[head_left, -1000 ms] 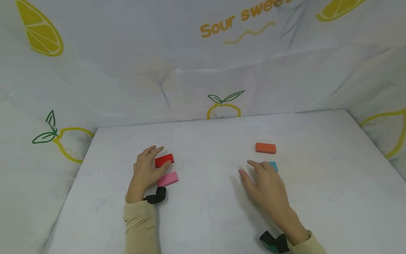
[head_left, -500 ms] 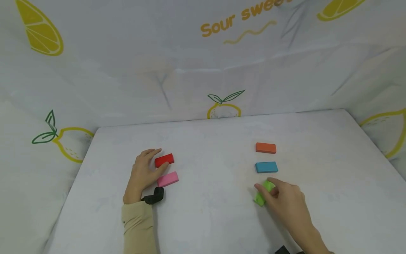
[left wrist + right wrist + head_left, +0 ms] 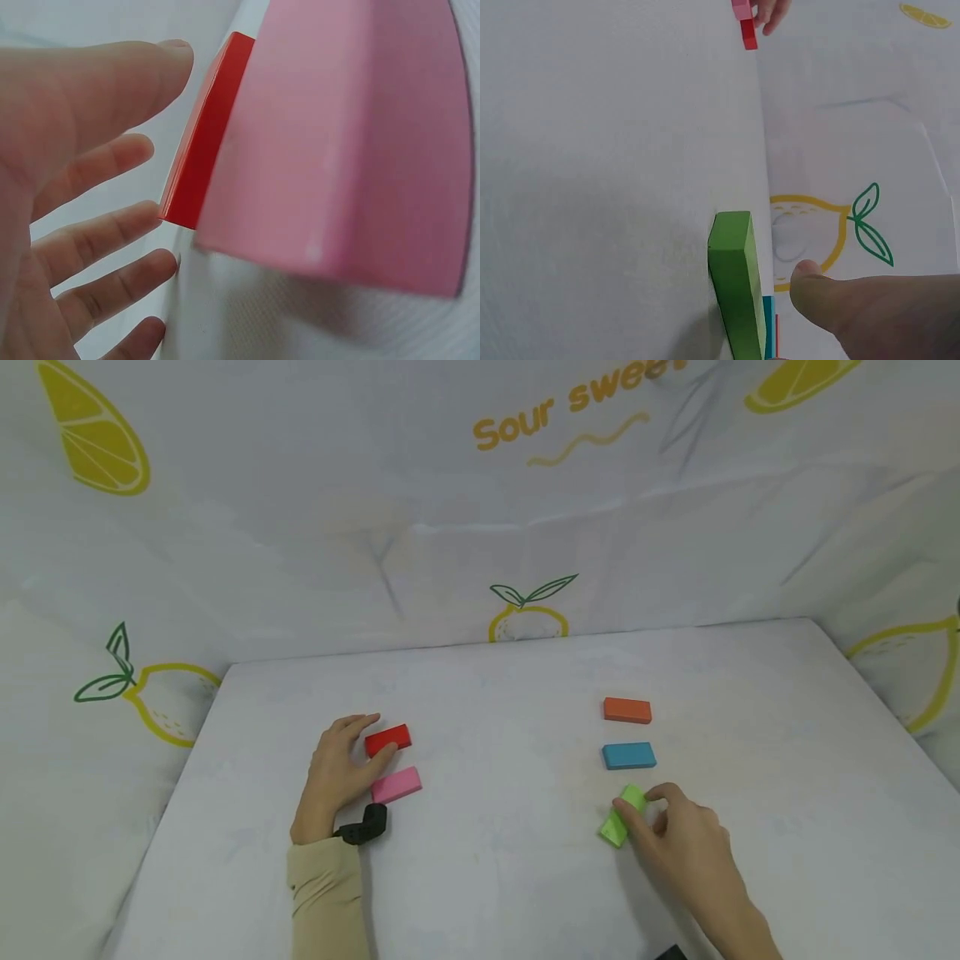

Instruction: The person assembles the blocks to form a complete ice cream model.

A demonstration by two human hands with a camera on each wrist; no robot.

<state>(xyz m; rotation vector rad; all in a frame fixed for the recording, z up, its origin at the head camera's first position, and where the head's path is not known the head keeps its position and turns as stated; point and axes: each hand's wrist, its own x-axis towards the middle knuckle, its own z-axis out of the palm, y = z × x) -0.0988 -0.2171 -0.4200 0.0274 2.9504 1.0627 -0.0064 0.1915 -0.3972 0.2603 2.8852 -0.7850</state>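
The step in hand appears to be handling the lime-green rectangular block (image 3: 737, 281), probably painted wood. It lies slantwise between the thumb and forefinger of the right hand (image 3: 690, 847) and seems to rest on the white, cloth-textured surface (image 3: 495, 793). The right fingers are parted about it: from the wrist, the thumb stands clear of the block, though whether the forefinger touches it I cannot tell. No firm hold shows. Just beyond the right forefinger lies a blue rectangular block (image 3: 629, 756), and past that an orange rectangular block (image 3: 627, 710), both smooth and apart.

The left hand (image 3: 333, 777) has its fingers loosely spread beside a smooth red rectangular block (image 3: 385, 738), thumb near it without gripping. A smooth pink rectangular block (image 3: 397, 785) lies on the near side of the left thumb.

To shift the green piece, the right thumb would need to come in against its long side, opposite the forefinger. Lining it up with the blue one calls for a slight turn, careful not to nudge that neighbour.
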